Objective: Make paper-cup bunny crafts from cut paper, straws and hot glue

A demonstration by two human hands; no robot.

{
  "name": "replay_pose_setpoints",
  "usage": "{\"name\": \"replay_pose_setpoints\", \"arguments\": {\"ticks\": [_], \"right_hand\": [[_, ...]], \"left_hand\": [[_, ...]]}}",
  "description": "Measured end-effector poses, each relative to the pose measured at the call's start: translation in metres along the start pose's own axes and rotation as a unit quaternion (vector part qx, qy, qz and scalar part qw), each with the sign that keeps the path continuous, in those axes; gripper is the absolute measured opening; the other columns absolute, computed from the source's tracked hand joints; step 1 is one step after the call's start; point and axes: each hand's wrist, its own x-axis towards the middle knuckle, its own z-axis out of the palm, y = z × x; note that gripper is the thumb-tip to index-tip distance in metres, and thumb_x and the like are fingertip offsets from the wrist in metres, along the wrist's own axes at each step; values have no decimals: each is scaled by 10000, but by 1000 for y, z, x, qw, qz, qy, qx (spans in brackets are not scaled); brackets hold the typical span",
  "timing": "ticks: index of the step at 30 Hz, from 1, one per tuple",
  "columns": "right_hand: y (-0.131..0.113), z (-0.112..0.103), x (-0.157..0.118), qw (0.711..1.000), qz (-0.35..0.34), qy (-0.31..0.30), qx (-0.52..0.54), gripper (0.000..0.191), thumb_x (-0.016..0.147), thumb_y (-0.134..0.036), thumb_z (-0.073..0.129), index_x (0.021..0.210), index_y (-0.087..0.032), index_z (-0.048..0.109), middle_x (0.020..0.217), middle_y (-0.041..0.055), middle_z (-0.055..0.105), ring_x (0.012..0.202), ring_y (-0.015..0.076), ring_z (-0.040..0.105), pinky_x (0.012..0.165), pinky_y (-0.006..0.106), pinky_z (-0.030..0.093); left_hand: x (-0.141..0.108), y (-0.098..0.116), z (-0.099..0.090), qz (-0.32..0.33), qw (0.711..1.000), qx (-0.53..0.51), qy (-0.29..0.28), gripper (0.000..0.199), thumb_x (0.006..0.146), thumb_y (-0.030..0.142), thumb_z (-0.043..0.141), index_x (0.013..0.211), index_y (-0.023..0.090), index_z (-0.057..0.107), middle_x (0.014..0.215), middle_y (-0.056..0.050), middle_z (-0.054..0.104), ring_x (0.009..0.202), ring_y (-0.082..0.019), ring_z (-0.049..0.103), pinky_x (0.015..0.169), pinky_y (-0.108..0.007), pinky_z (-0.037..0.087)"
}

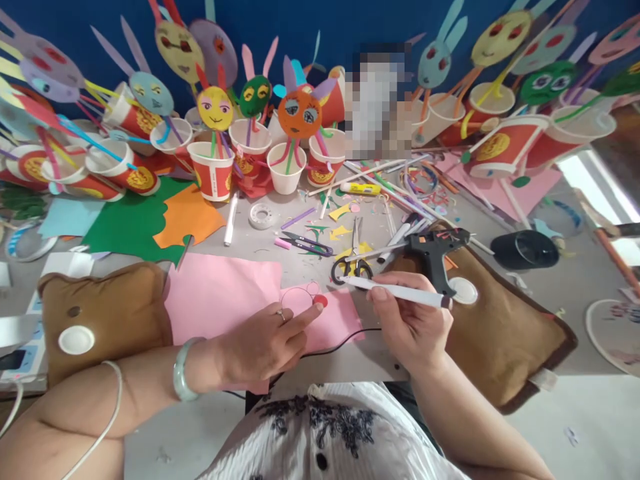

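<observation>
My left hand (267,340) rests on a pink paper sheet (225,287). Its index finger is stretched out and presses a small red disc (321,303) against the paper; the other fingers bend loosely beneath. Thin outlines of a large and a small circle show beside the disc. My right hand (413,320) is closed round a white marker pen (405,292), its tip pointing left above the paper. Just beyond the pen lie black-handled scissors (353,267). A black glue gun (436,257) lies behind my right hand, near a brown cushion (500,327).
Paper cups (213,173) with paper-faced figures line the back. Green paper (133,217) and orange paper (187,217) lie left of small snips (307,243) and a tape roll (263,215). Another brown cushion (115,300) sits left. A black cable (345,341) crosses the pink paper.
</observation>
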Motion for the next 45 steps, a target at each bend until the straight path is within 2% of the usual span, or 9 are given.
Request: {"name": "replay_pose_setpoints", "arguments": {"ticks": [2, 7, 15, 23, 26, 29, 34, 40, 45], "right_hand": [[-2, -2, 1, 1000, -9, 2, 5, 84, 949, -241, 628, 1025, -227, 660, 860, 32, 722, 511, 112, 597, 447, 242, 472], [-6, -7, 4, 999, -34, 16, -10, 36, 956, -245, 608, 981, -250, 634, 808, 23, 703, 594, 146, 644, 518, 269, 521], [-8, -5, 1, 998, -52, 10, -19, 101, 944, -219, 608, 1040, -246, 597, 799, 29, 683, 646, 171, 671, 547, 293, 550], [-10, -2, 2, 997, -43, -57, -43, 81, 967, -198, 571, 1042, -227, 585, 827, 31, 687, 579, 126, 627, 525, 250, 525], [-7, 4, 3, 995, -42, -90, -32, 69, 975, -169, 556, 1019, -219, 573, 858, 32, 697, 581, 109, 629, 528, 231, 511], [-3, 10, 5, 992, -19, -124, -25, 31, 994, -206, 541, 991, -212, 572, 800, 22, 688, 585, 117, 636, 524, 232, 498], [-2, 14, 8, 988, 7, -152, -20, 142, 1014, -253, 510, 906, -211, 592, 779, 25, 680, 614, 131, 659, 546, 242, 508], [-4, 15, 9, 987, -1, -159, -25, 187, 1017, -268, 507, 864, -211, 597, 783, 32, 686, 615, 133, 667, 557, 241, 517], [-5, 16, 10, 988, -12, -153, -24, 170, 1001, -223, 526, 853, -208, 609, 817, 33, 690, 632, 125, 675, 533, 221, 502]], "left_hand": [[-1, 1, 3, -9, 1000, 5, -3, 194, 958, 200, 496, 1003, 134, 673, 1622, -211, 339, 1017, -242, 623, 761, -393, 477], [-5, 1, 8, -6, 1000, 3, -8, 228, 962, 263, 523, 1078, 126, 663, 1656, -223, 227, 1151, -300, 622, 818, -424, 514], [-8, 3, 15, -48, 999, 10, 10, 396, 985, 242, 500, 1368, 178, 575, 1643, -161, 317, 1267, -280, 591, 892, -392, 533], [-10, 4, 20, -43, 999, 15, 3, 311, 987, 268, 539, 1254, 142, 637, 1672, -172, 220, 1234, -270, 601, 957, -408, 514], [-9, 4, 19, -28, 999, 26, -2, 293, 988, 258, 533, 1230, 141, 652, 1657, -164, 283, 1285, -278, 576, 1016, -416, 478], [-8, 5, 17, -14, 999, 40, -20, 276, 976, 246, 551, 1205, 141, 663, 1610, -164, 387, 1309, -295, 558, 1053, -440, 452], [-6, 6, 19, -3, 998, 50, -42, 221, 967, 234, 553, 1120, 157, 692, 1506, -149, 529, 1215, -286, 614, 1018, -441, 484], [-6, 4, 16, 13, 999, 44, -26, 253, 951, 219, 547, 1147, 139, 686, 1508, -181, 517, 1177, -298, 624, 992, -460, 495], [-6, 4, 13, 8, 999, 37, -38, 306, 928, 231, 564, 1200, 155, 682, 1490, -167, 538, 1180, -314, 627, 1001, -481, 489]]}}
